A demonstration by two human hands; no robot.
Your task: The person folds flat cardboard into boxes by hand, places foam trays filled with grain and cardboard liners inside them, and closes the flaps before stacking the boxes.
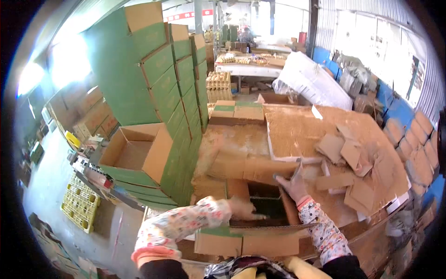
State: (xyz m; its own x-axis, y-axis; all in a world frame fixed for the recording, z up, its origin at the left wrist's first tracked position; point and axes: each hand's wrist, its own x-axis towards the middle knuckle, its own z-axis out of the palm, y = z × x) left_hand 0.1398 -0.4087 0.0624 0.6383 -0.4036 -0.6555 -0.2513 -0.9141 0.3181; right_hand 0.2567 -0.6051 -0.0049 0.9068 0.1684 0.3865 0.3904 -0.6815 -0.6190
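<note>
An open cardboard box (pixel 265 223) stands on the worktable right in front of me, its flaps folded outward and its inside dark. My left hand (pixel 242 209) is over the left part of the opening, blurred, with fingers stretched into it and nothing visible in them. At the box's right side is my right hand (pixel 294 187), thumb and fingers spread, against or just beside the raised right flap (pixel 289 209). Whether it touches the flap is hard to tell. The far flap (pixel 246 167) is smeared by motion. Floral sleeves cover both forearms.
Tall stacks of green cartons (pixel 139 69) rise at the left, with an open carton (pixel 134 149) in front. Torn cardboard pieces (pixel 346 153) lie on the dusty board (pixel 297 135) at the right. A yellow plastic pallet (pixel 79 200) is on the floor. Egg trays (pixel 218 83) stand behind.
</note>
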